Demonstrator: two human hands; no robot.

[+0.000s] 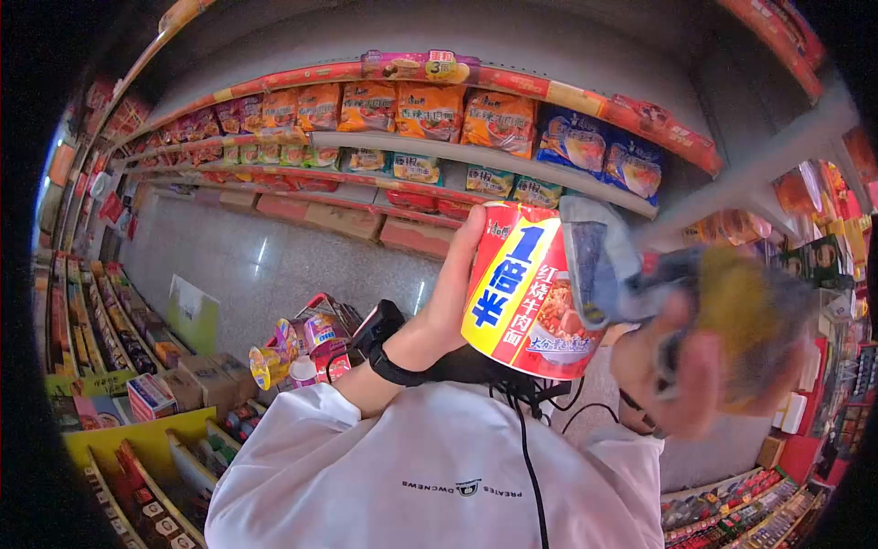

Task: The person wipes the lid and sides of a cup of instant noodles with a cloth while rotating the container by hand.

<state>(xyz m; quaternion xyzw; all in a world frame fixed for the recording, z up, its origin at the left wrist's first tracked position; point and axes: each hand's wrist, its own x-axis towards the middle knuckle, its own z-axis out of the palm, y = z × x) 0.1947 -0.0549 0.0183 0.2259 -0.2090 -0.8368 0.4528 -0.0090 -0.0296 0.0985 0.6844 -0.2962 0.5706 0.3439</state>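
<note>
My left hand [450,291] is closed around the left side of a red instant noodle cup [515,291], held up in front of my chest. The cup has a yellow stripe with large blue characters and a picture of noodles. My right hand [672,371], smeared by motion, grips a grey-blue and yellow cloth [596,261]. One end of the cloth lies against the cup's right side. The rest of it is too blurred to make out.
Shelves ahead hold orange noodle packets [430,112] and blue noodle packets [573,139]. Cardboard boxes [340,220] stand under them. Below left, a red shopping basket [340,309] stands by several noodle cups. Low shelves with goods [128,311] line the left, more shelves the right.
</note>
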